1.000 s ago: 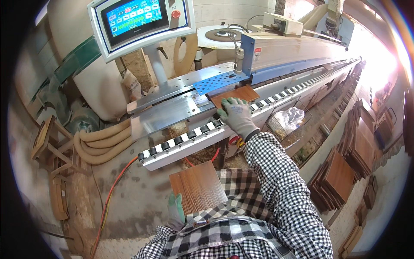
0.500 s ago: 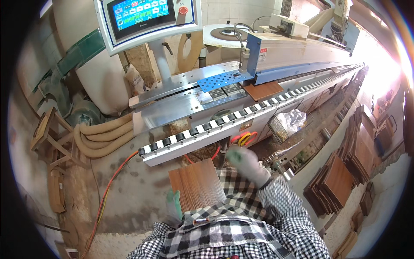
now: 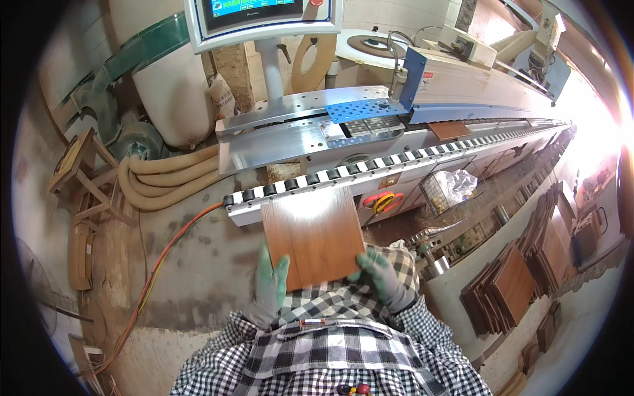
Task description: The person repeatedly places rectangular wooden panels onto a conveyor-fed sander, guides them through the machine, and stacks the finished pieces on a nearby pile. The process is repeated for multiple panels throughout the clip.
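My gloved left hand [image 3: 272, 277] grips the lower left edge of a square brown wood-grain board [image 3: 314, 241]. At the board's lower right edge my gloved right hand [image 3: 380, 276] holds it too. The board is lifted in front of my checked apron, its far end glaring with light against the near face of a white roller rail [image 3: 396, 162]. Behind the rail are a steel bed [image 3: 264, 148] and a blue perforated plate [image 3: 350, 110]. A second brown board [image 3: 450, 130] lies in the machine, right of the plate, partly under the blue guard.
A control screen [image 3: 252, 10] hangs above. Left are a wooden stool [image 3: 82, 165], corrugated hoses [image 3: 139, 191] and an orange cable [image 3: 162, 257]. Red and yellow tools [image 3: 382, 201] hang under the rail, near a wire basket [image 3: 449, 191]. Stacked boards [image 3: 512, 280] lean at the right.
My right hand left the board on the machine and came back to grip the board before me, which is now raised toward the rail. The machine's board has moved right along it.
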A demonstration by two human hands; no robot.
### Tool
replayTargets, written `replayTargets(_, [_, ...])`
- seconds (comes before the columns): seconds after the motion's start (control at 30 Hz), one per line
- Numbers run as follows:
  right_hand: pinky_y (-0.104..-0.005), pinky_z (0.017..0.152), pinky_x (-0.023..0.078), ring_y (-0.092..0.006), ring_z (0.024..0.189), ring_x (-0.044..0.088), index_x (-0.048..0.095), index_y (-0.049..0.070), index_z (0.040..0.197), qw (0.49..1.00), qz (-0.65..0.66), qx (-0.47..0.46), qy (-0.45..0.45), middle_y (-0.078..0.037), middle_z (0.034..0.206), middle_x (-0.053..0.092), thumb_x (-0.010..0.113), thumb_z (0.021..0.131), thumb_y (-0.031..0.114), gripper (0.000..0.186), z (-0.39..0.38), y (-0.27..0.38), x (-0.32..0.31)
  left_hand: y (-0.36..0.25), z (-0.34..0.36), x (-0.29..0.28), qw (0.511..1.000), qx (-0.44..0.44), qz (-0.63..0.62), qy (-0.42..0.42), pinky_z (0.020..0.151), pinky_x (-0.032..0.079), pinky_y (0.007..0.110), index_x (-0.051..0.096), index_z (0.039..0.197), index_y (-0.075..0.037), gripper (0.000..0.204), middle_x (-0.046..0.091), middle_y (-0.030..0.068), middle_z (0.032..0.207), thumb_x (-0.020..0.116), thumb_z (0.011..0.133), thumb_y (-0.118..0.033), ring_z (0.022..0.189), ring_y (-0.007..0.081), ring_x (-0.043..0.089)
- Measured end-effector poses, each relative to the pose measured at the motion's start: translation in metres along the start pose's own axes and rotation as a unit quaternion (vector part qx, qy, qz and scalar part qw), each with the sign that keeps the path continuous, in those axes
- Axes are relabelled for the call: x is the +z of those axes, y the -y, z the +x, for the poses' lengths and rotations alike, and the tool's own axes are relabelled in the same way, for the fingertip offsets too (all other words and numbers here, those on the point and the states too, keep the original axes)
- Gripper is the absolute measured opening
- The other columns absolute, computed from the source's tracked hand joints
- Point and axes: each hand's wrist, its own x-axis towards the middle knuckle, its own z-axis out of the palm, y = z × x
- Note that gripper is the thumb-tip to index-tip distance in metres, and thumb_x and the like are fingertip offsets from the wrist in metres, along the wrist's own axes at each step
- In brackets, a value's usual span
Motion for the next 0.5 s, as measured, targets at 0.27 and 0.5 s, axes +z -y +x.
replayTargets(0.27, [-0.0339,0.082,0.058,-0.0208,0.09,0.069,0.057,-0.003,0.125,0.99,0.137,-0.009,0.024,-0.01,0.109,0.068,0.059,0.105,0.034,0.042,0.105,0.069,0.005,-0.018,0.095,-0.015,0.827,0.231,0.507,0.072,0.124,0.013,0.06,0.043,0.155,-0.013,0.068,0.039,0.0175,0.159,0.051,0.101,-0.054,0.149,0.0409,0.03])
replayTargets(0.5, [-0.0359,0.09,0.056,-0.0219,0.101,0.067,0.055,0.0,0.136,0.99,0.095,-0.088,0.051,-0.011,0.117,0.066,0.054,0.108,0.038,0.048,0.065,0.043,0.016,0.004,0.185,-0.009,0.793,0.227,0.565,0.043,0.119,0.021,0.061,0.054,0.148,-0.016,0.06,0.05,0.0153,0.154,0.051,0.101,-0.053,0.143,0.0369,0.042])
